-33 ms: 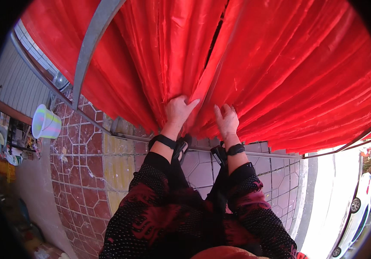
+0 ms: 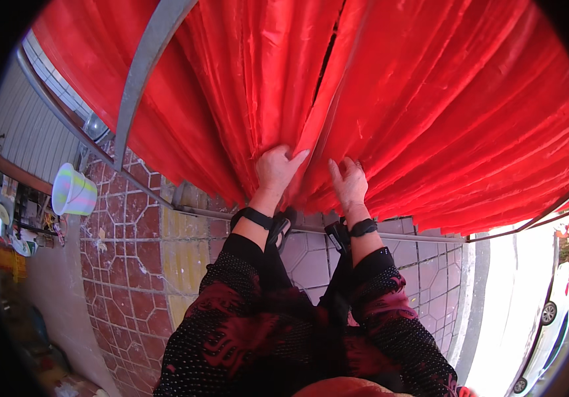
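A large red cloth (image 2: 423, 112) hangs in many pleats in front of me, with a narrow dark gap running down its middle. On the left of that gap my left hand (image 2: 276, 169) is closed on a fold near the lower hem, its thumb pointing right along the cloth. A short way to the right, my right hand (image 2: 350, 182) has its thumb and curled fingers around another part of the pleats. The fingertips of both hands are partly hidden in the cloth. Dark bands circle both my wrists.
A curved grey metal frame (image 2: 140, 73) stands before the cloth at left, and a thin rail (image 2: 390, 235) runs below the hem. A pale striped bucket (image 2: 73, 190) sits on red tiles (image 2: 122, 258). Shelves of goods line the far left. A white car (image 2: 549, 331) is parked at right.
The whole view has shifted very slightly, so the bucket and car appear a little lower and farther right. Both hands keep their places on the cloth.
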Demonstrator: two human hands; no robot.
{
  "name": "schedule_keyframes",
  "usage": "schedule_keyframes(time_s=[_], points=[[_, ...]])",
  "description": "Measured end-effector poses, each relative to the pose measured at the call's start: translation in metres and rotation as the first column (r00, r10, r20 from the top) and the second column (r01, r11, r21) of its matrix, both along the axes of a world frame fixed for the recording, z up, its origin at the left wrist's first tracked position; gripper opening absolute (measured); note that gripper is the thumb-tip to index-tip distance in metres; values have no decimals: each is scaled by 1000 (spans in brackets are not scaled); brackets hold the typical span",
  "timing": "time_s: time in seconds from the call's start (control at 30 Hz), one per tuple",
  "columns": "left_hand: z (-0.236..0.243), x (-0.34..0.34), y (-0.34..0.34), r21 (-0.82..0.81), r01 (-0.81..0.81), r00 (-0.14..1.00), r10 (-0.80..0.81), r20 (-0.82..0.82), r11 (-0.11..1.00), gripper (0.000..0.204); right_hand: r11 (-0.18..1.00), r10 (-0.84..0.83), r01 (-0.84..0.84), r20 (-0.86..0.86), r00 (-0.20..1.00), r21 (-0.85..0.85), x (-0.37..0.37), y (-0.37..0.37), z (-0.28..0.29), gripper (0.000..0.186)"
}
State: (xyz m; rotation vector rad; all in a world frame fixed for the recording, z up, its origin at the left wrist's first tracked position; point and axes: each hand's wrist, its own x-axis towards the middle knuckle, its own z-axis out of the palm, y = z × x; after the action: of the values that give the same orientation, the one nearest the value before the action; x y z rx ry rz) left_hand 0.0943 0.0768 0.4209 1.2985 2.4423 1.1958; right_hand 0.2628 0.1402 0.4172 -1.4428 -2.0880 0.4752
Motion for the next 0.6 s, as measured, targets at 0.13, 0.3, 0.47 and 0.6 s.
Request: schedule_keyframes(time_s=[0.13, 0.3, 0.47, 0.6], points=[[63, 13, -1, 378, 82, 968, 16, -250, 922, 36, 991, 47, -39, -65, 997, 126, -7, 0, 38, 41], [132, 14, 24, 624, 202, 948, 7, -317, 755, 29, 962, 54, -26, -97, 994, 273, -18, 10, 100, 41], [172, 3, 42, 493, 221, 962, -104, -254, 841, 22, 876, 135, -90, -60, 989, 474, -30, 28, 173, 27], [182, -9, 40, 457, 234, 962, -137, -236, 858, 21, 799, 131, -104, -2, 991, 593, -34, 38, 225, 23]])
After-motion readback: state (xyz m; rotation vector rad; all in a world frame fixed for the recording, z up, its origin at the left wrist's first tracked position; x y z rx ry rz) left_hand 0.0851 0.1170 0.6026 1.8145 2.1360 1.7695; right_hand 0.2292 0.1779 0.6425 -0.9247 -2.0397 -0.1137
